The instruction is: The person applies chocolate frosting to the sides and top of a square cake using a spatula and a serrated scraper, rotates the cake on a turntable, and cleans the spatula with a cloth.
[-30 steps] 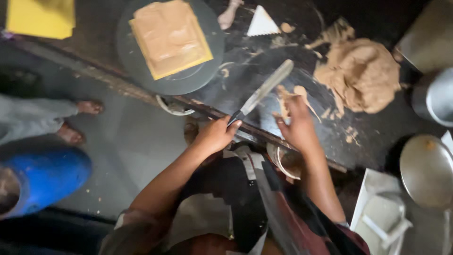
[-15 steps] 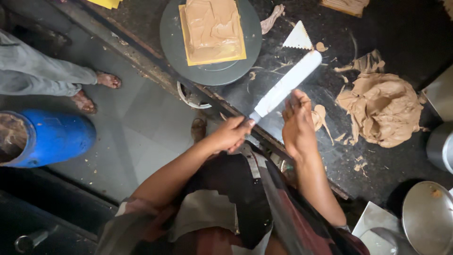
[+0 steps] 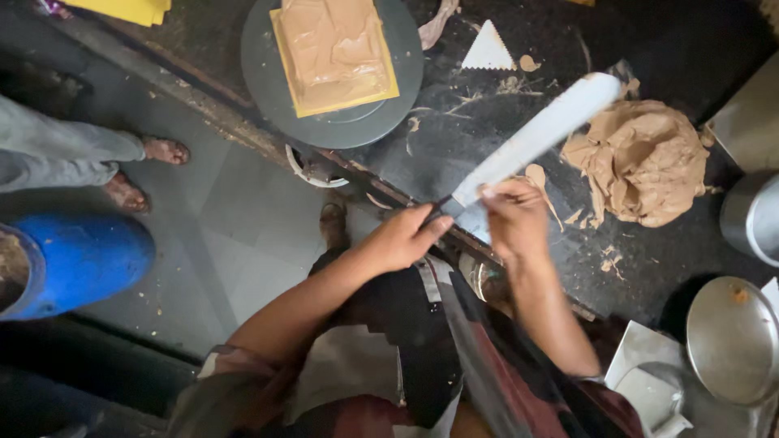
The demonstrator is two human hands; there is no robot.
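A dark counter (image 3: 519,162) is filling the upper right, carrying a turntable (image 3: 268,73), triangular scraper (image 3: 488,49), brown lump (image 3: 641,158) and steel bowl (image 3: 730,341).

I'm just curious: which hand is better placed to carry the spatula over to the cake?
Probably the left hand: it grips the spatula by the handle, and the cake lies on its side. The right hand only pinches the blade.

Left hand (image 3: 398,239) grips palette knife (image 3: 531,138) handle; right hand (image 3: 511,219) fingers pinch the blade base, brown frosting heap (image 3: 645,158) beside.
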